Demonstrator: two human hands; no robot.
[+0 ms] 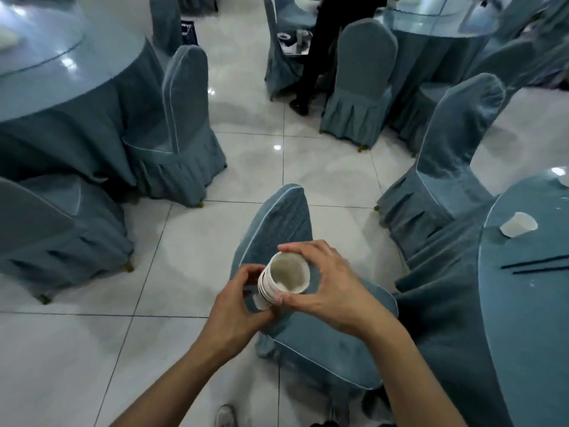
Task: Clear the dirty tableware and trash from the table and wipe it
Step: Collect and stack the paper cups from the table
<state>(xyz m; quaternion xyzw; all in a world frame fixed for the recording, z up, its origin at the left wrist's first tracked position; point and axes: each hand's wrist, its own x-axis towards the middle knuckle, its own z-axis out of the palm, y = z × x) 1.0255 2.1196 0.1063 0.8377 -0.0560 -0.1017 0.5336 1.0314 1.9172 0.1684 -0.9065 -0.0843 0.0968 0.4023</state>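
A stack of white paper cups (284,277) is held in front of me above a blue covered chair (308,334). My left hand (238,306) grips the lower part of the stack. My right hand (323,280) curls round the rim of the top cup, thumb near and fingers far. At the right, the round blue table (523,318) carries a tipped white plastic cup (518,224) and a pair of dark chopsticks (537,265). Some small white scraps lie near the table's far edge.
Blue-covered chairs (440,167) ring the table at right and another table (61,66) at left. A person in dark clothes (326,47) stands by a far table. White tiled floor (308,167) lies between the chairs.
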